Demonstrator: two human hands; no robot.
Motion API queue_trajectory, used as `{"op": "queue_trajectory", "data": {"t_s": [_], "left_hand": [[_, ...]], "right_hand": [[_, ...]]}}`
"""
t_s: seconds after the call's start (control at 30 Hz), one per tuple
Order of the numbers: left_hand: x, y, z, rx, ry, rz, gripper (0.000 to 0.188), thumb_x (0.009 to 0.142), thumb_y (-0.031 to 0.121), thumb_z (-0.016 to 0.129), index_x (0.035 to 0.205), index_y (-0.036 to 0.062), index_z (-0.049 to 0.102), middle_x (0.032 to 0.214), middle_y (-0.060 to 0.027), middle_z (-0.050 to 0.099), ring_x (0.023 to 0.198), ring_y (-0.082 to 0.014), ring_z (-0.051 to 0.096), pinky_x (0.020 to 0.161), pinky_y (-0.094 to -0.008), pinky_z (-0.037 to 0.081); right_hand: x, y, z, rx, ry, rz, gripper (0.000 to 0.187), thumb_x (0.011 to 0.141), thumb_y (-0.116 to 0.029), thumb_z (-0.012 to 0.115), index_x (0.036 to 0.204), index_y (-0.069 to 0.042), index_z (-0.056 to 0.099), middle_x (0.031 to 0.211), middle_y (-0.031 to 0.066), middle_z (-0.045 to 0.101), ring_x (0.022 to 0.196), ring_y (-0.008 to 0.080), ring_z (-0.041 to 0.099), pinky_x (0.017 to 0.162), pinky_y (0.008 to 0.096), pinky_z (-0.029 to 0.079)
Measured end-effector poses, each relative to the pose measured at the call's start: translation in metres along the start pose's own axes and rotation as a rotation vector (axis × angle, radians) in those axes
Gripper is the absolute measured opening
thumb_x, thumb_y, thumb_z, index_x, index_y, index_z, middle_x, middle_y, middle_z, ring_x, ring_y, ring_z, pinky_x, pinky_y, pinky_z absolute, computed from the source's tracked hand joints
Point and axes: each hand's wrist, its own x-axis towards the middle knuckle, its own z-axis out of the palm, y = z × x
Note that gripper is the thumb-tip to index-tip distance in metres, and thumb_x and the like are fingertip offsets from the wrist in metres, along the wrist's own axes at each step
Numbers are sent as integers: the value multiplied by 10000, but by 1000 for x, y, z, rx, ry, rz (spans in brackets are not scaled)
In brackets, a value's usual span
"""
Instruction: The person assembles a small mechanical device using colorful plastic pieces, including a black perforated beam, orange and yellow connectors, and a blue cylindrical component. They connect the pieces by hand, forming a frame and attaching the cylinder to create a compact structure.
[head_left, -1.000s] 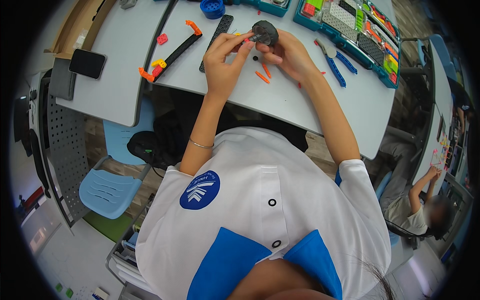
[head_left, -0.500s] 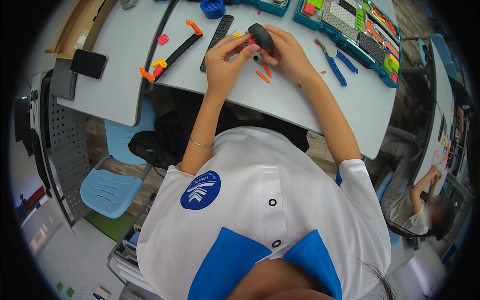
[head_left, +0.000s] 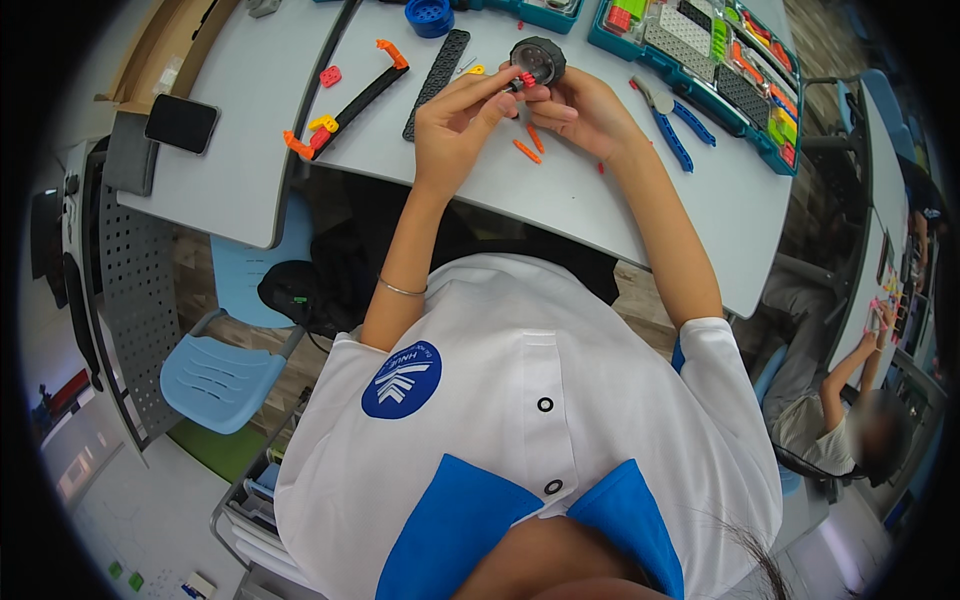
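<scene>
Over the table, my right hand is closed on a black toy wheel, tilted so its hollow dark inner face shows. A small red connector sits at the wheel's lower edge, between my hands. In the fingertips of my left hand is a small black part, held close to the red connector; whether the two touch I cannot tell. Two orange pins lie on the table just below my hands. A dark perforated plate lies left of them, beside a small yellow piece.
Blue-handled pliers lie to the right, near a teal parts case. To the left is a black beam with orange ends. A blue wheel hub stands at the back. On the left table rests a phone.
The wheel has turned from its tread side to show its hollow inner face and shifted slightly right. My left fingertips now hold the small black part beside it.
</scene>
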Motion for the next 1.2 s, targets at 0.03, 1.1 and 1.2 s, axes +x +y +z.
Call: {"op": "queue_trajectory", "data": {"t_s": [0.03, 1.1, 1.2], "left_hand": [[0, 3, 1, 14, 26, 3, 343, 941, 4, 660, 1283, -18, 651, 1073, -115, 680, 893, -154, 664, 811, -267, 532], [-1, 9, 4, -61, 161, -84, 253, 935, 16, 677, 1173, -68, 658, 1013, -163, 724, 881, -179, 702, 828, -278, 552], [0, 9, 4, -63, 149, -101, 254, 934, 15, 678, 1173, -69, 657, 1015, -162, 722, 882, -183, 702, 832, -283, 555]], "right_hand": [[0, -1, 0, 40, -16, 14, 303, 1048, -206, 349, 1086, -18, 584, 818, 12, 584, 540, 42, 360, 583, 220, 352], [6, -14, -25, 218, -123, -337, 407, 1028, -132, 448, 1385, 61, 415, 1041, 63, 519, 898, 149, 481, 778, 258, 453], [5, -15, -24, 119, -102, -338, 400, 1033, -134, 427, 1382, 62, 430, 1061, 69, 524, 909, 151, 495, 778, 261, 460]]}}
